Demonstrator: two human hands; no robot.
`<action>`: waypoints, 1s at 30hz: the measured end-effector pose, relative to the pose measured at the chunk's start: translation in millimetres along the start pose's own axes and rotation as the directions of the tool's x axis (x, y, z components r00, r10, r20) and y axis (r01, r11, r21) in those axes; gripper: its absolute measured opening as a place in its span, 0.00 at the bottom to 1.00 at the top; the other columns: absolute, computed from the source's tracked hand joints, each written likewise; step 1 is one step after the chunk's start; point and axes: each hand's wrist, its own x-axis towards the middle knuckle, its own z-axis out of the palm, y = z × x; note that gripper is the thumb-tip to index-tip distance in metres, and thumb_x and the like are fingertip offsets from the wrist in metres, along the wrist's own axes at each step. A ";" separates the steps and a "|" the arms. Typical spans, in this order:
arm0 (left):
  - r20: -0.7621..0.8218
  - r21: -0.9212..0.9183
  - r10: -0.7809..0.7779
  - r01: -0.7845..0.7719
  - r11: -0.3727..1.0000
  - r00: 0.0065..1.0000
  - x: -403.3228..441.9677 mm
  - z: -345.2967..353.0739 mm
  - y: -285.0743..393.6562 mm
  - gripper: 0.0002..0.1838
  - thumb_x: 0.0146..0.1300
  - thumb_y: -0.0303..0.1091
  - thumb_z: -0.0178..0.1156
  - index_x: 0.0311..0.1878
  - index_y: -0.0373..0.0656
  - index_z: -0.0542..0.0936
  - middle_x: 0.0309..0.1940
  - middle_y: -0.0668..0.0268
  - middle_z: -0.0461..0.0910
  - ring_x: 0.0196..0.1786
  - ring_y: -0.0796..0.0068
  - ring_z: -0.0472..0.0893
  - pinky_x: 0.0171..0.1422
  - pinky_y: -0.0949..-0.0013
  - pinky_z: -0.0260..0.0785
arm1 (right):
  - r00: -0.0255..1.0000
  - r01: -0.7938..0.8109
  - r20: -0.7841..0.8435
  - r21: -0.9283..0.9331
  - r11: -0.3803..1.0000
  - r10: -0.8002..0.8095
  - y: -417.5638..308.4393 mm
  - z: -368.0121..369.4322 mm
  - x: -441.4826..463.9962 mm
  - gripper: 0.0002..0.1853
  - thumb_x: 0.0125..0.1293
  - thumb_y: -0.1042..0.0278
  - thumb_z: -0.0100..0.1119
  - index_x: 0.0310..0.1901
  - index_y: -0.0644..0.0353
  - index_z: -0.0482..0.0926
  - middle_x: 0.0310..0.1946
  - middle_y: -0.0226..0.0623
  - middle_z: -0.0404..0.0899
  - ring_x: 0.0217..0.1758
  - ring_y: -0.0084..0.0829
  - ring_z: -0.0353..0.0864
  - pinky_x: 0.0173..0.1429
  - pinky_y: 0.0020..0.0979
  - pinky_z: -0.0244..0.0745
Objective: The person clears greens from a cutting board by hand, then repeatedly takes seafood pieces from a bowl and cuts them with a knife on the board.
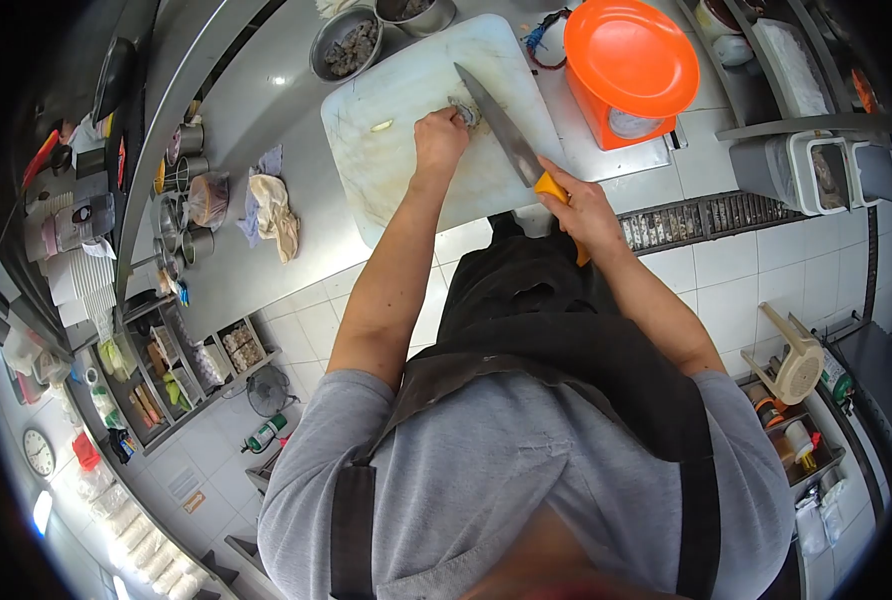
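Observation:
My left hand is closed over a small greyish piece of food on the white cutting board; the exact kind of food is unclear. In my right hand is a large kitchen knife with a yellow-orange handle, its fingers wrapped round the grip. The blade slants across the board's right part, tip pointing away from me, just right of the food piece. A small pale green scrap lies alone on the board's left side.
Beyond the board stand a metal bowl of greyish pieces and another metal container. An orange scale is at the right. Crumpled cloths lie on the steel counter, left. A floor drain grate runs at right.

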 end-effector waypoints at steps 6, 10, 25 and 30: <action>-0.018 -0.021 -0.008 0.007 1.000 1.000 1.6 2.6 -2.7 0.15 0.61 0.35 0.57 0.46 0.41 0.86 0.36 0.50 0.85 0.42 0.52 0.85 0.53 0.58 0.77 | 0.978 0.204 -0.008 -0.184 0.962 -0.209 5.4 -3.4 -1.0 0.30 0.64 0.65 0.63 0.69 0.45 0.70 0.39 0.50 0.84 0.36 0.48 0.84 0.45 0.39 0.78; -0.024 -0.029 -0.011 0.011 1.000 1.000 -1.2 -0.5 -0.1 0.15 0.61 0.35 0.58 0.46 0.41 0.86 0.37 0.49 0.85 0.42 0.51 0.85 0.53 0.58 0.77 | 0.989 0.150 0.026 -0.185 0.971 -0.147 -0.1 -13.5 -1.2 0.30 0.64 0.66 0.62 0.69 0.45 0.70 0.45 0.53 0.83 0.49 0.56 0.80 0.53 0.44 0.76; -0.046 -0.108 -0.066 0.061 0.992 0.997 10.0 2.4 -14.1 0.15 0.58 0.40 0.63 0.43 0.42 0.87 0.35 0.56 0.87 0.40 0.60 0.87 0.50 0.63 0.78 | 0.975 0.221 0.071 -0.271 0.937 -0.210 -13.1 -39.3 2.0 0.28 0.63 0.70 0.61 0.67 0.52 0.71 0.44 0.53 0.82 0.47 0.55 0.80 0.51 0.45 0.76; -0.065 -0.137 -0.063 0.054 0.989 0.996 15.7 -5.8 -3.0 0.13 0.57 0.38 0.62 0.38 0.39 0.86 0.33 0.53 0.86 0.39 0.53 0.86 0.50 0.58 0.78 | 0.988 0.132 0.105 -0.236 0.963 -0.110 -8.6 -36.4 -5.2 0.28 0.64 0.68 0.61 0.67 0.49 0.71 0.46 0.54 0.81 0.49 0.54 0.80 0.54 0.45 0.75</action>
